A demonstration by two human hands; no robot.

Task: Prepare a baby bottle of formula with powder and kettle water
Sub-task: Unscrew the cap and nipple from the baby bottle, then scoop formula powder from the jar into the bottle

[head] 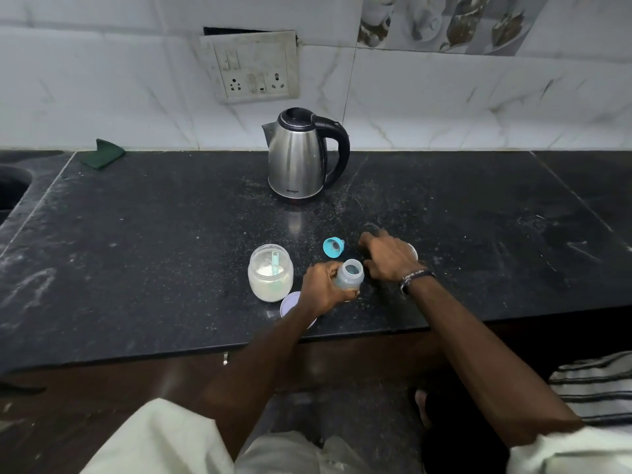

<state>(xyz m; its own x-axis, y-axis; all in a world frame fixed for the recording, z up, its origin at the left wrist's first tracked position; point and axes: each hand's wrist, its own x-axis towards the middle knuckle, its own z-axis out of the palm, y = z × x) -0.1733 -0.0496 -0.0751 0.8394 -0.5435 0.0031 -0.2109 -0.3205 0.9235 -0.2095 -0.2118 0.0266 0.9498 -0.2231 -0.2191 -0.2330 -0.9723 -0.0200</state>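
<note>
At the near edge of the black counter (136,268), a pale lilac lid (290,304) is laid flat, partly covered by the left wrist. Just beyond it, the open baby bottle (349,274) is gripped by the left hand (323,285), whose fingers are curled round the bottle's side; the bottle is tilted a little with its mouth turned up, and no teat is fitted. To its left, an open jar of white powder (270,277) is stood upright, with a teal scoop (275,262) seen resting inside. The right hand (388,256), a dark band worn at its wrist, is placed just right of the bottle, its fingers bent down toward the counter over something pale that is mostly hidden; whether anything is grasped cannot be told. Slightly farther back, between the hands, the teal bottle collar (333,247) is laid on its side. Well behind, a steel kettle (299,155) with a black handle is stood near the tiled wall, below a switch plate (252,66). A green cloth (103,154) is seen at the far left.
</note>
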